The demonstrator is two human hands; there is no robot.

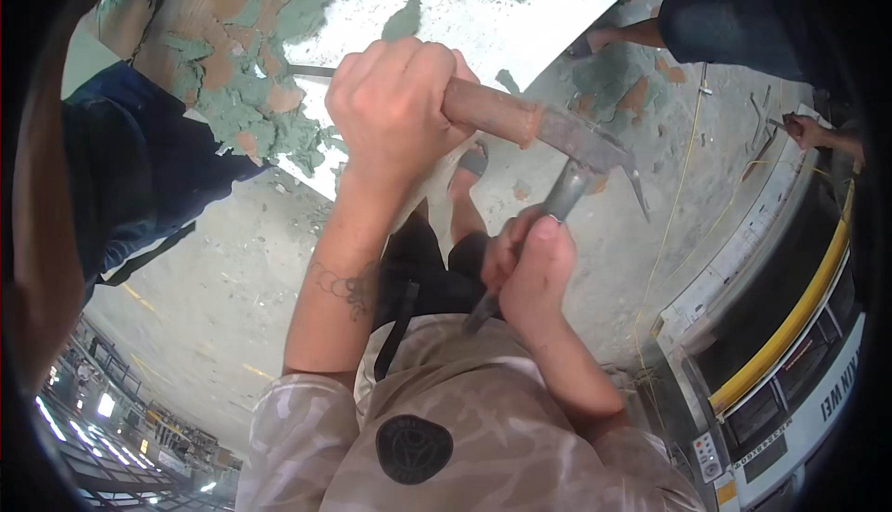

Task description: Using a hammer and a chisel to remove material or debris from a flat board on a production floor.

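My left hand (395, 94) is closed around a chisel-like scraper (492, 111) with a thick, rusty brown round handle. Its thin flat metal blade sticks out on the far side of my fist, over a white panel (358, 24) partly covered with flaking green coating (237, 85). My right hand (534, 261) grips the metal shaft of a claw hammer (587, 145). The worn hammer head meets the butt end of the scraper's handle, and its curved, pointed end faces away to the right. The blade's tip lies near the coating; whether it touches, I cannot tell.
A person in dark blue clothes (158, 154) is close on the left. Another person's dark shorts (734, 33) show at upper right, and a third hand (806, 131) at far right. A white machine with a yellow bar (790, 317) stands lower right. Green flakes (609, 80) and a yellow cord lie on the floor.
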